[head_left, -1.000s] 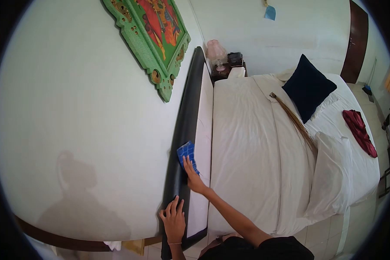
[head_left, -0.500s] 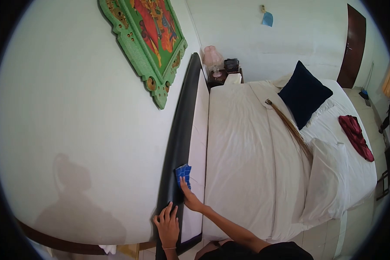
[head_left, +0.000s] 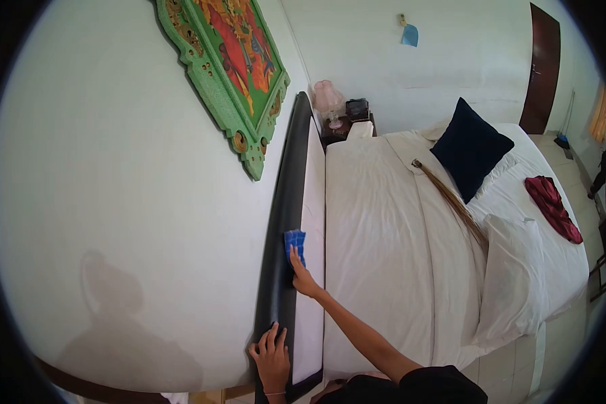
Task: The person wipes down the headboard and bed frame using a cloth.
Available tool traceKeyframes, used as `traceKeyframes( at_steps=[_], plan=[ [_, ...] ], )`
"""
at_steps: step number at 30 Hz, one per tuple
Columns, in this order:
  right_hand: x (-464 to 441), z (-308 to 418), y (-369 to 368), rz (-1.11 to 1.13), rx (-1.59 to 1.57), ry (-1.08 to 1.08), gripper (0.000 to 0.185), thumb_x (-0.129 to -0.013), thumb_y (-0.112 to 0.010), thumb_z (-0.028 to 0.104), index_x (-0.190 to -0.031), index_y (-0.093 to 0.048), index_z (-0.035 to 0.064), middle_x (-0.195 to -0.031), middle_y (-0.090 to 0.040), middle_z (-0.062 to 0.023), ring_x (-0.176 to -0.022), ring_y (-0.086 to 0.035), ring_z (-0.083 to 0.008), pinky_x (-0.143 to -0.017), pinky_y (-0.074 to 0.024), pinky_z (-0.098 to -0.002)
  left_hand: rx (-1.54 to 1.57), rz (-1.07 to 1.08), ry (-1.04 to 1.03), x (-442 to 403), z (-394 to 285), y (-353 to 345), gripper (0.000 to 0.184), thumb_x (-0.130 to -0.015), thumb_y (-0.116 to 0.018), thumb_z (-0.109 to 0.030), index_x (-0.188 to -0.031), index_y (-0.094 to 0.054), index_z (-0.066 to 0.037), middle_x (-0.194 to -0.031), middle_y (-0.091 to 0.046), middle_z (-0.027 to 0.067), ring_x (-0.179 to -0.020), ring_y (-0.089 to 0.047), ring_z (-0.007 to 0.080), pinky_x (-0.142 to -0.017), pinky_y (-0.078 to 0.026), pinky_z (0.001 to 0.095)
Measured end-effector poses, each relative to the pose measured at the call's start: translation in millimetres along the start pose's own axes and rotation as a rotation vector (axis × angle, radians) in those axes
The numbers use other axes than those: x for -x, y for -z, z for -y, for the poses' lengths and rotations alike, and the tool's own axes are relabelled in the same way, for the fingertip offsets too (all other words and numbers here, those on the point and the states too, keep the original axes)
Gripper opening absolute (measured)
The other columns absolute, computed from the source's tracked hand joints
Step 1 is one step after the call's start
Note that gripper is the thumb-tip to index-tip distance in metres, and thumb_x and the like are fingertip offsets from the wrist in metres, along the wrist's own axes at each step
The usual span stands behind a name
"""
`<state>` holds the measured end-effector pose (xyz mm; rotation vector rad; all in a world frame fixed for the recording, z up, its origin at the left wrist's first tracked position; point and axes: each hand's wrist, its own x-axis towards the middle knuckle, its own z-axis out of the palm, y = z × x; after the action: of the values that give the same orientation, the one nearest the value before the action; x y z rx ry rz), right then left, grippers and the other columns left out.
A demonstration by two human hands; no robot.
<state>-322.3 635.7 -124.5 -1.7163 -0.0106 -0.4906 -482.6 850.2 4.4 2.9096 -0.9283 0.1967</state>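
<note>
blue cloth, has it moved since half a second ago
Yes, the blue cloth is farther along the black headboard edge, nearer the end by the pink lamp.

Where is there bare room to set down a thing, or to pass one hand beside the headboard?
The white bed sheet is bare between the black headboard and brown stick broom. A hand could probably pass along the headboard's top, beyond the blue checked cloth. It is crowded around the navy square cushion, white pillow and dark red cloth.
</note>
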Motion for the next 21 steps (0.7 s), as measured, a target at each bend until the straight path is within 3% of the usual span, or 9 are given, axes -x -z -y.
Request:
traceKeyframes(
  at_steps=[2, 4, 8, 10, 13, 14, 16, 21],
  plan=[
    [22, -14, -11, -0.012, -0.015, -0.061, 0.106, -0.065, -0.038, -0.023, -0.157, 0.003, 0.0130, -0.159, 0.004, -0.0288, -0.145, -0.004, -0.0450, -0.119, -0.0171, -0.0424, 0.015, 0.001, 0.003, 3, 1, -2, 0.043, -0.085, -0.064, -0.015, -0.128, -0.059, -0.016, -0.147, -0.044, 0.0003, -0.129, -0.042, 0.0216, -0.105, -0.026, 0.0507],
    [43, -27, -23, -0.002, -0.090, -0.035, 0.106, -0.062, -0.037, -0.023, -0.157, -0.002, 0.0087, -0.162, 0.004, -0.0222, -0.149, 0.006, -0.0336, -0.119, -0.0121, -0.0364, -0.002, 0.011, 0.008, 1, 2, -3, 0.043, -0.085, -0.063, -0.015, -0.128, -0.059, -0.016, -0.147, -0.044, 0.0004, -0.129, -0.042, 0.0222, -0.105, -0.026, 0.0516],
    [79, 10, -25, 0.017, -0.038, 0.002, 0.107, -0.061, -0.038, -0.024, -0.157, -0.002, 0.0080, -0.162, 0.004, -0.0221, -0.149, 0.005, -0.0339, -0.119, -0.0125, -0.0361, 0.016, 0.012, -0.005, 1, 0, 0, 0.042, -0.085, -0.064, -0.016, -0.127, -0.060, -0.015, -0.147, -0.044, 0.0010, -0.129, -0.042, 0.0232, -0.105, -0.026, 0.0516],
    [71, 34, -19, 0.068, -0.044, 0.043, 0.105, -0.063, -0.039, -0.024, -0.156, -0.002, 0.0066, -0.159, -0.002, -0.0295, -0.146, 0.001, -0.0436, -0.121, -0.0097, -0.0438, -0.023, 0.033, -0.004, -1, -3, 6, 0.041, -0.084, -0.064, -0.017, -0.126, -0.061, -0.015, -0.147, -0.044, 0.0018, -0.129, -0.042, 0.0238, -0.105, -0.026, 0.0520],
    [36, 58, -3, 0.064, 0.134, 0.143, 0.103, -0.065, -0.040, -0.024, -0.156, -0.004, 0.0070, -0.161, 0.000, -0.0240, -0.148, 0.004, -0.0396, -0.121, -0.0107, -0.0423, -0.056, 0.037, -0.008, 0, -2, 4, 0.043, -0.083, -0.066, -0.018, -0.126, -0.061, -0.014, -0.148, -0.043, 0.0033, -0.130, -0.041, 0.0243, -0.106, -0.026, 0.0507],
    [20, 54, -1, 0.078, 0.232, 0.182, 0.103, -0.065, -0.039, -0.025, -0.156, -0.005, 0.0066, -0.160, -0.002, -0.0249, -0.146, 0.003, -0.0419, -0.120, -0.0106, -0.0469, -0.055, 0.037, -0.004, 0, 0, 6, 0.043, -0.083, -0.066, -0.018, -0.126, -0.061, -0.014, -0.148, -0.043, 0.0033, -0.130, -0.041, 0.0243, -0.106, -0.026, 0.0507],
    [-10, 42, 3, 0.031, 0.234, 0.196, 0.103, -0.064, -0.039, -0.025, -0.156, -0.004, 0.0065, -0.160, -0.002, -0.0250, -0.146, 0.003, -0.0417, -0.120, -0.0102, -0.0479, -0.229, 0.097, -0.071, 2, 1, 10, 0.052, -0.092, -0.059, -0.025, -0.142, -0.048, -0.015, -0.150, -0.042, 0.0060, -0.132, -0.042, 0.0234, -0.105, -0.032, 0.0489],
    [-47, 5, 20, -0.004, 0.190, 0.164, 0.105, -0.063, -0.037, -0.024, -0.156, 0.000, 0.0069, -0.160, 0.000, -0.0262, -0.147, 0.001, -0.0408, -0.120, -0.0126, -0.0439, -0.204, 0.075, -0.044, -1, -2, 14, 0.045, -0.092, -0.059, -0.024, -0.136, -0.055, -0.019, -0.147, -0.046, 0.0011, -0.129, -0.043, 0.0203, -0.104, -0.030, 0.0484]
  ],
)
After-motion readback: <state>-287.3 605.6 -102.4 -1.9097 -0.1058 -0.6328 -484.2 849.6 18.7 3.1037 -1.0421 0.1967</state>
